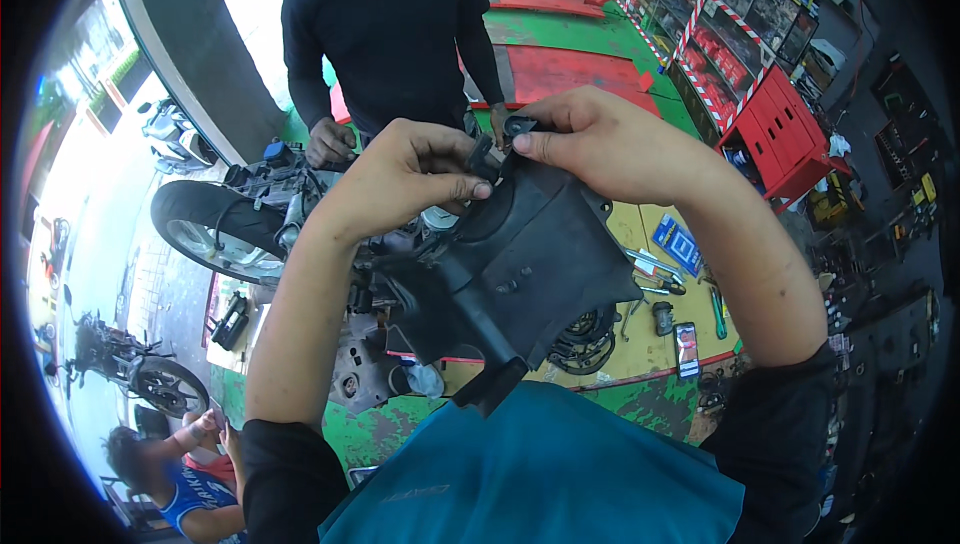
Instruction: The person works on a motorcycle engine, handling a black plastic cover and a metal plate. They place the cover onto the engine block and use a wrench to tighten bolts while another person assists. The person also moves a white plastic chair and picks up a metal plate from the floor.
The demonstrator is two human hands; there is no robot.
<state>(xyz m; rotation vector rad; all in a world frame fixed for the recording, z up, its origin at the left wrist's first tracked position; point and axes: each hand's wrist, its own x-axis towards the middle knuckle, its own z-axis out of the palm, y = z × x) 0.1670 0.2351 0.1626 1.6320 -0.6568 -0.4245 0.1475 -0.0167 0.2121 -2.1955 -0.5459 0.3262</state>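
Observation:
A large black plastic motorcycle panel (545,259) hangs in front of me, its narrow lower end near my apron. My left hand (408,176) is closed, thumb and fingers pinching a dark piece at the panel's upper edge. My right hand (600,144) is closed too, thumb and forefinger gripping a small black fitting (520,127) at the top of the same panel. Both hands are close together, a small gap between them. Whether the pinched pieces are part of the panel or separate, I cannot tell. Behind the panel, much of the motorcycle (290,204) is hidden.
A person in black (395,34) stands across the motorcycle. Tools, a phone (686,349), a blue packet (678,244) and a green-handled screwdriver (718,312) lie on the yellow bench (640,369). A red cabinet (785,134) stands right. Another person (190,484) sits lower left.

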